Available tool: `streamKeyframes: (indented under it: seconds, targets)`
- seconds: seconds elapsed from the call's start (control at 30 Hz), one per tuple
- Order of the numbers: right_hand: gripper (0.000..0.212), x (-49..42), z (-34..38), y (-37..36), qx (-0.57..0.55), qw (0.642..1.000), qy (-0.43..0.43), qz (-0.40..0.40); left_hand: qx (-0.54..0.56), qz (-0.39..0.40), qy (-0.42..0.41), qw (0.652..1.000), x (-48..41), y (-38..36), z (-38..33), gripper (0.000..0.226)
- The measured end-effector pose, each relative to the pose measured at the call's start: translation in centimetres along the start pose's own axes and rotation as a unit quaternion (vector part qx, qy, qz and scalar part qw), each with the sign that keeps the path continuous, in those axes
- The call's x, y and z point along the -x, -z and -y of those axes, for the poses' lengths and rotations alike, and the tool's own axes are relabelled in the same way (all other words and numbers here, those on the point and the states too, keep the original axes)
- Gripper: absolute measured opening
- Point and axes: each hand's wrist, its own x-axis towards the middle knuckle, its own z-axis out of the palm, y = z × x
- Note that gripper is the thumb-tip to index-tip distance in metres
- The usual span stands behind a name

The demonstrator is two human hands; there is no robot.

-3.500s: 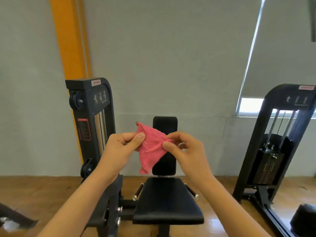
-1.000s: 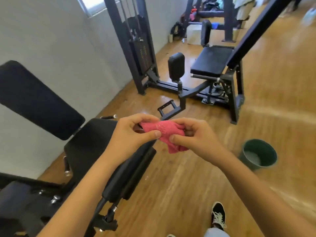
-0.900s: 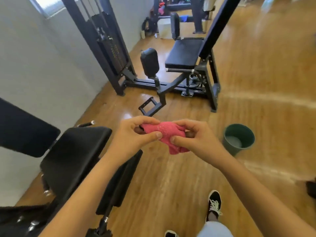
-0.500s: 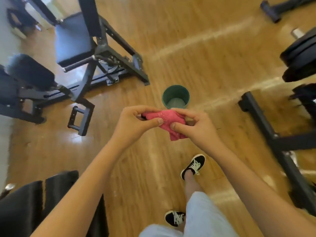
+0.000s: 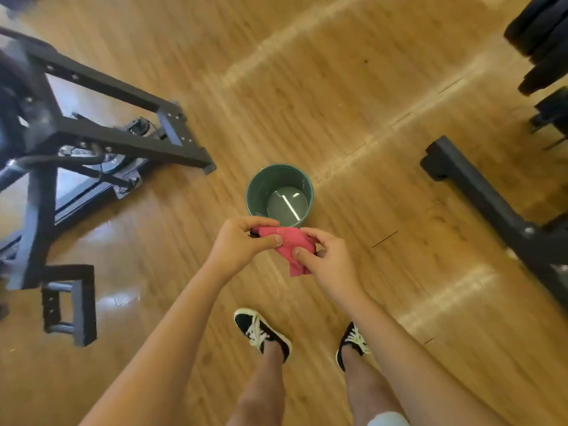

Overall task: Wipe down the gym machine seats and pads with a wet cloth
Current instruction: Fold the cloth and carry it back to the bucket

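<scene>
we pinch the pink cloth (image 5: 290,247) between left hand (image 5: 242,244) and right hand (image 5: 322,256), bucket (image 5: 256,187) just beyond our knuckles, so a dunk looks next.

Both arms were bare from the hands back to the frame's edge, with no sleeves, watch or rings visible. The left hand (image 5: 238,242) and right hand (image 5: 325,259) wore no gloves. Below the hands, the legs were bare down to black low-top sneakers (image 5: 261,333) with white laces and white soles. A pale hem of shorts (image 5: 387,419) showed beneath the right arm.
</scene>
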Motion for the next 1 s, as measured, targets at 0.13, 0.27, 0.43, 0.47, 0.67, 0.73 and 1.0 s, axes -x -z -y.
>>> streamKeyframes:
  seconds: [0.13, 0.27, 0.43, 0.47, 0.67, 0.73, 1.0]
  targets:
    - [0.033, -8.1, -7.2, -1.0, 0.025, 0.998, -0.033, -0.052, -0.014, 0.041, 0.015, 0.999, -9.7, -3.3, 6.4, 0.029]
    - [0.031, -16.5, -14.5, -1.6, 0.056, 0.993, -0.039, -0.095, -0.024, 0.072, -0.002, 0.997, -18.8, -6.8, 12.7, 0.03]
    - [0.03, -24.1, -21.8, -2.3, 0.056, 0.987, -0.028, -0.146, -0.039, 0.07, -0.034, 0.996, -26.9, -9.7, 19.5, 0.035]
    - [0.03, -25.0, -22.8, -2.3, 0.057, 0.986, -0.029, -0.151, -0.037, 0.071, -0.034, 0.996, -27.8, -10.2, 20.4, 0.038]
    - [0.027, -27.9, -28.3, -2.4, 0.068, 0.977, -0.045, -0.195, -0.013, 0.078, 0.019, 0.997, -31.2, -12.6, 25.5, 0.026]
    - [0.027, -28.3, -28.9, -2.6, 0.075, 0.975, -0.034, -0.207, 0.016, 0.077, 0.044, 0.996, -32.0, -13.0, 26.4, 0.021]
    - [0.039, -29.1, -30.5, -3.0, 0.118, 0.957, -0.023, -0.262, 0.025, 0.071, 0.079, 0.994, -33.3, -14.3, 26.8, 0.024]
